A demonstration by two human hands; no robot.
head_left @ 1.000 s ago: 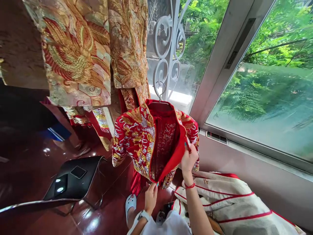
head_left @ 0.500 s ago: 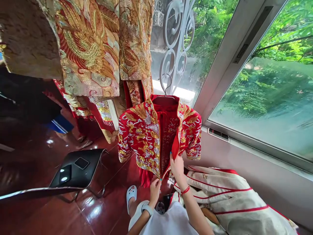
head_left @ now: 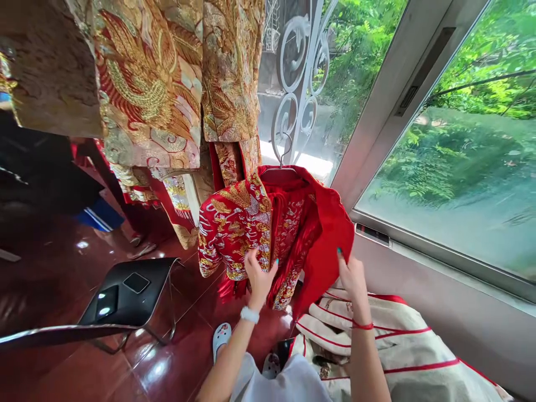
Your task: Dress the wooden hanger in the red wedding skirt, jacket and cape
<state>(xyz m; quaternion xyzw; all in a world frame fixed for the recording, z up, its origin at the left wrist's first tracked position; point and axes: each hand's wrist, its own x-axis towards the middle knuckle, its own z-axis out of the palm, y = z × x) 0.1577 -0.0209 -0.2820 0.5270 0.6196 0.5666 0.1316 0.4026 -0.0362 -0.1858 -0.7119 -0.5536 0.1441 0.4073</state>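
Note:
A red jacket (head_left: 234,223) with gold and silver embroidery hangs on a wire hanger (head_left: 283,156) in front of me. My left hand (head_left: 258,276) grips the lower edge of its left front panel. My right hand (head_left: 354,273) holds the right front panel pulled wide to the right, so the plain red lining (head_left: 330,240) shows. The inside of the jacket is exposed between both hands.
More gold and red embroidered robes (head_left: 154,84) hang at upper left. A black chair (head_left: 125,296) stands on the glossy red floor at left. A cream garment with red trim (head_left: 402,346) lies at lower right under the window (head_left: 452,156). White scroll ironwork (head_left: 299,72) stands behind.
My right hand has swung the right panel open to the right, showing the lining. My left hand rose from the hem to grip the left panel.

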